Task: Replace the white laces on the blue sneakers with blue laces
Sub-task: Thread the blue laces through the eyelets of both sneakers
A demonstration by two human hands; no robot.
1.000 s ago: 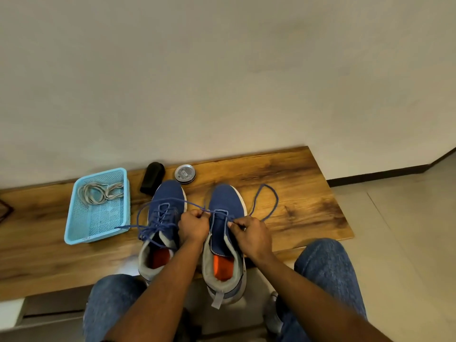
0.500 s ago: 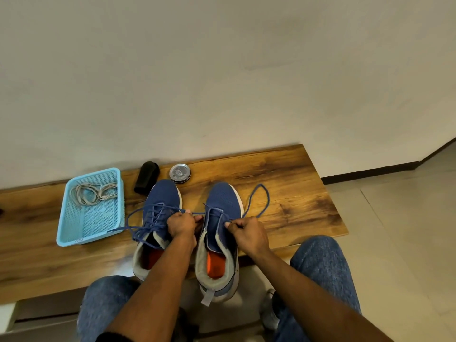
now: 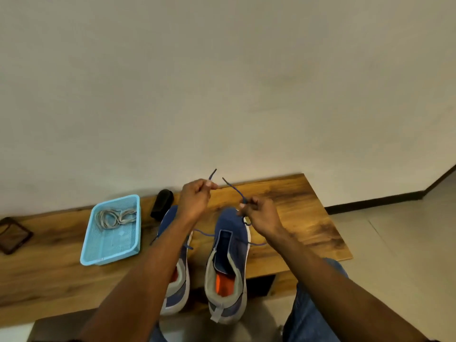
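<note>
Wooden bench [image 3: 296,208]; left sneaker [image 3: 175,272] mostly arm-hidden.

Both forearms [image 3: 138,280] bare, no sleeves in view. Blue denim jeans [image 3: 313,314] on legs, faded wash, visible seam. No rings, watch or gloves on hands.

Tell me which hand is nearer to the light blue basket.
Left. The left hand is raised just right of the basket, pinching one blue lace end. The right hand is farther right, beyond the right sneaker.
</note>
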